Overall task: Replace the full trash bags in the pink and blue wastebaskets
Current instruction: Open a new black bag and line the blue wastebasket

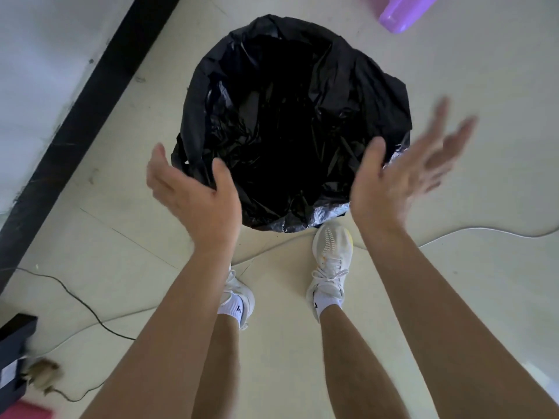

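Observation:
A black trash bag (290, 116) lines a round wastebasket on the floor in front of my feet; its edge is folded over the rim, so the basket's colour is hidden. The inside of the bag looks dark and empty. My left hand (193, 192) hovers at the near left edge of the bag, fingers straight, holding nothing. My right hand (405, 167) is at the near right edge, fingers spread and blurred by motion, also holding nothing. A pink object (27, 409) shows at the bottom left corner.
A white wall with a black baseboard (90, 95) runs along the left. A purple plastic item (405, 13) lies at the top right. Thin cables (84, 303) cross the pale floor, and a dark box (12, 352) sits at the lower left. My white shoes (332, 261) stand just behind the bag.

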Demonstrator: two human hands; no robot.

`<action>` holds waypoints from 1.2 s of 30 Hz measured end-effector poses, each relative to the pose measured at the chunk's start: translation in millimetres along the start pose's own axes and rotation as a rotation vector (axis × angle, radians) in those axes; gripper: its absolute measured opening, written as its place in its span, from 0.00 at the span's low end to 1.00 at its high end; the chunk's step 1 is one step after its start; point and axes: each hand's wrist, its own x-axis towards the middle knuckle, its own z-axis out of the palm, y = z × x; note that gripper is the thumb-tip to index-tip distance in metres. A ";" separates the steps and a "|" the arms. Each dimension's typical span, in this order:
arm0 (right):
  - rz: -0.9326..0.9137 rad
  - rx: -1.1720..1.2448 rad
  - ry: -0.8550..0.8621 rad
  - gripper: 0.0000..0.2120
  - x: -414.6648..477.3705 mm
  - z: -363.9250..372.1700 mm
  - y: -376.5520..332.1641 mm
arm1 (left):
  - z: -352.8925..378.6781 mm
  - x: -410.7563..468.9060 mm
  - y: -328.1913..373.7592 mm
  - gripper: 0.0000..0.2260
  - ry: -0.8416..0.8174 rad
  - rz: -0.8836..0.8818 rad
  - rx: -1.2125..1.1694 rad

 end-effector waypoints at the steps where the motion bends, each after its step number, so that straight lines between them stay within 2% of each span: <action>1: -0.194 -0.120 -0.029 0.31 1.3 7.6 -3.8 | 6.3 3.1 0.3 0.31 -0.055 0.037 -0.005; 2: -0.297 -0.220 -0.090 0.28 4.1 17.6 -3.7 | 11.6 6.7 2.1 0.30 -0.102 0.040 -0.014; 3: -0.312 -0.294 -0.167 0.27 8.7 29.1 -1.1 | 16.6 11.4 1.8 0.29 -0.129 0.023 -0.011; 5: -0.205 -0.306 -0.292 0.26 23.2 46.8 8.9 | 25.0 21.0 -1.2 0.24 -0.123 -0.039 0.040; 7: -0.046 -0.070 -0.304 0.23 39.6 55.6 18.9 | 28.2 30.8 -8.1 0.21 -0.082 -0.050 0.090; 9: 0.124 0.183 -0.293 0.18 53.4 58.1 24.9 | 27.1 41.5 -13.2 0.18 -0.051 0.019 0.092; 13: 0.585 0.595 -0.464 0.21 63.7 64.4 26.9 | 24.4 66.0 -20.8 0.18 -0.005 0.113 0.083; 15: 0.802 0.736 -0.591 0.15 66.0 66.7 27.4 | 22.3 72.0 -23.0 0.18 -0.030 0.128 0.079; 17: 0.886 0.750 -0.632 0.11 68.5 65.3 24.9 | 20.6 74.0 -25.5 0.18 -0.063 0.133 0.071; 18: 0.870 0.688 -0.587 0.08 71.5 64.1 22.5 | 19.7 74.3 -24.5 0.18 -0.081 0.116 0.053; 20: 0.738 0.425 -0.354 0.09 80.4 61.8 17.8 | 17.6 74.2 -18.9 0.19 -0.095 0.067 0.012; 22: 0.434 0.252 -0.081 0.15 83.8 58.3 8.2 | 16.1 73.2 -12.2 0.24 -0.021 0.092 0.144; 23: 0.230 0.209 -0.075 0.20 81.4 56.6 0.2 | 15.4 72.1 -8.9 0.29 0.011 0.124 0.219; 25: -0.136 0.099 -0.242 0.28 74.7 62.4 -8.7 | 15.7 73.0 -5.4 0.35 -0.024 0.247 0.278; 27: -0.366 -0.141 -0.383 0.29 73.6 73.6 -10.0 | 19.0 77.8 -8.7 0.36 -0.116 0.359 0.335; 28: -0.394 -0.239 -0.407 0.30 76.2 78.6 -8.1 | 20.7 82.4 -10.8 0.36 -0.132 0.364 0.362; 30: -0.367 -0.277 -0.390 0.32 84.4 84.8 -5.3 | 24.8 94.1 -9.3 0.36 -0.077 0.320 0.367; 32: -0.344 -0.163 -0.364 0.30 90.4 88.0 -4.3 | 27.7 102.9 -4.3 0.35 -0.051 0.291 0.341; 34: -0.299 -0.017 -0.391 0.29 95.6 86.8 -4.7 | 28.0 109.8 -2.7 0.35 -0.103 0.269 0.284; 36: -0.195 0.077 -0.450 0.32 95.8 82.9 -5.8 | 23.9 110.8 -2.7 0.37 -0.181 0.178 0.173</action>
